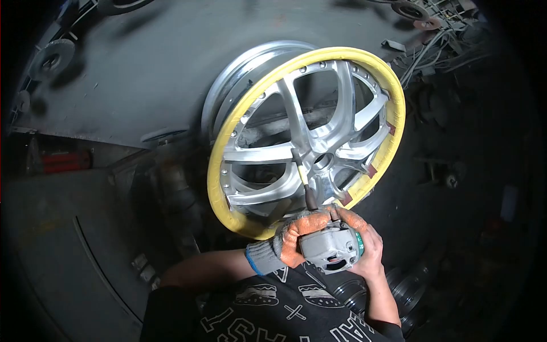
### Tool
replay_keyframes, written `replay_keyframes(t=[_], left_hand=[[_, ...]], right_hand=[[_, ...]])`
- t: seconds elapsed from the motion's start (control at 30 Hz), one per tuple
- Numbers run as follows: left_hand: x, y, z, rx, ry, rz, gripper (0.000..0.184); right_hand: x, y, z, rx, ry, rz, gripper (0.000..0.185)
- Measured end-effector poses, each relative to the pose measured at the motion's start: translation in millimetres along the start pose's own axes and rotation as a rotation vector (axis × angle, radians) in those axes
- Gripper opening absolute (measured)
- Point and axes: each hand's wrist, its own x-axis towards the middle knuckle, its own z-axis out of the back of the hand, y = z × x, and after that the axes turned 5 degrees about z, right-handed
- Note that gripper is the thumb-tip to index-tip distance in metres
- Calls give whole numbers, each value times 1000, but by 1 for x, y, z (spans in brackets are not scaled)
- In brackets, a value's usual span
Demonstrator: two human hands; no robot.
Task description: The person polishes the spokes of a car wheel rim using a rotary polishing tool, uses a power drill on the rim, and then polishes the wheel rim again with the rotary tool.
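A silver multi-spoke car wheel rim (262,154) stands tilted in front of me, its outer lip covered in yellow tape (215,188). Between my hands is a grey power grinder (327,249) with a green label on its right side. My left hand (293,236), in a grey and orange work glove, wraps round the grinder's left and front. Bare, my right hand (371,253) closes on its right side; some fingers are hidden behind it. A thin dark shaft with a yellow section (303,174) reaches from the glove to the spokes near the hub.
Dark red patches (346,198) sit along the lip's lower right. Discs hang at the left, one a grey disc (51,60). Cables (424,54) and metal parts crowd the upper right. A red object (67,161) lies at left. More dark wheels (407,288) are low on the right.
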Motion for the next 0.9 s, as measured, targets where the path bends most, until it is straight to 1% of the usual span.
replay_keyframes(t=[0.03, 0.1, 0.2, 0.23, 0.27, 0.37, 0.4, 0.5, 0.57, 0.63, 0.67, 0.73, 0.8, 0.87, 0.9], left_hand=[[-5, 6, 6, 101, -23, -85, 35], [-16, 8, 9, 199, -45, -171, 33], [-33, -8, 11, 67, -62, -196, 31], [-41, -18, 13, -149, -156, 32, 33], [-50, -29, 15, -365, -252, 261, 34], [-85, -42, 36, -234, -418, 719, 48], [-92, -39, 42, -239, -353, 517, 53], [-135, 2, 85, -365, -168, 202, 64], [-122, -37, 60, -663, -391, 424, 75], [-116, -41, 56, -808, -497, 541, 80], [-115, -34, 60, -566, -287, 344, 81], [-92, -21, 49, -249, -74, -96, 76], [-62, -6, 51, -177, -65, -338, 71], [-52, 26, 97, 226, 282, -335, 73], [-48, 21, 79, 226, 194, -272, 73]], right_hand=[[0, 1, -2, 1, 3, 4, 73], [0, 3, -9, -2, 6, 39, 71], [3, 15, -16, -17, 27, 48, 67], [4, 20, -18, -14, 53, 40, 66], [9, 26, -22, -22, 32, 65, 63], [21, 42, -27, -2, 47, 92, 61], [26, 46, -28, 10, 49, 107, 59], [32, 55, -35, 70, 46, 78, 62], [38, 60, -36, 65, 64, 69, 62], [41, 62, -35, 55, 58, 80, 61], [41, 63, -33, 47, 54, 74, 61], [39, 61, -26, 36, 21, 72, 62], [33, 54, -19, 29, -58, 105, 62], [28, 47, -7, -17, -50, 124, 64], [24, 44, -1, -61, -43, 142, 68]])
